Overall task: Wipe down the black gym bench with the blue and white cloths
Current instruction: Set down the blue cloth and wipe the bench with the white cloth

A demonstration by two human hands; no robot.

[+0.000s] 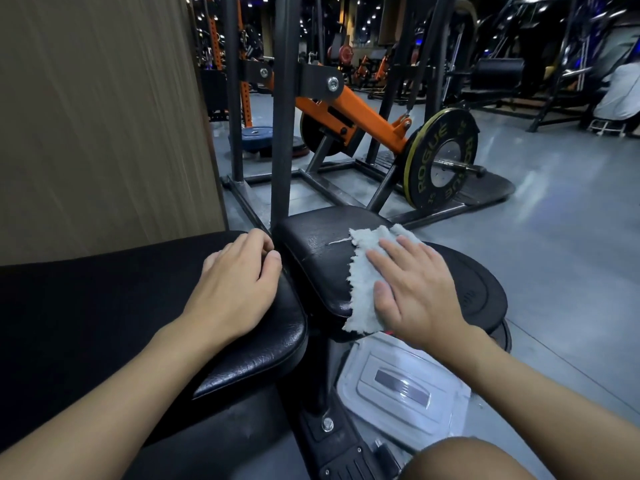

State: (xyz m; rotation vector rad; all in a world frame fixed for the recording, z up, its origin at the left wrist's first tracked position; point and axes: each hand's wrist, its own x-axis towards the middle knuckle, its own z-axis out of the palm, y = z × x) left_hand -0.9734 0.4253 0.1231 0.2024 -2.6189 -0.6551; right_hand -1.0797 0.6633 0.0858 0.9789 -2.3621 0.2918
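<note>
The black gym bench has a long pad (104,306) on the left and a smaller seat pad (318,251) in the middle. A white fluffy cloth (363,271) lies spread on the seat pad's right half. My right hand (415,289) presses flat on that cloth, fingers extended toward the left. My left hand (239,278) rests on the end of the long pad, fingers loosely curled at the gap between the two pads, holding nothing. No blue cloth is in view.
A black steel post (282,133) rises just behind the gap between the pads. A plate-loaded orange machine (349,112) with a Rogue weight plate (440,161) stands behind. A clear plastic lid (401,386) lies on the floor below the seat. A wooden panel (97,116) is at left.
</note>
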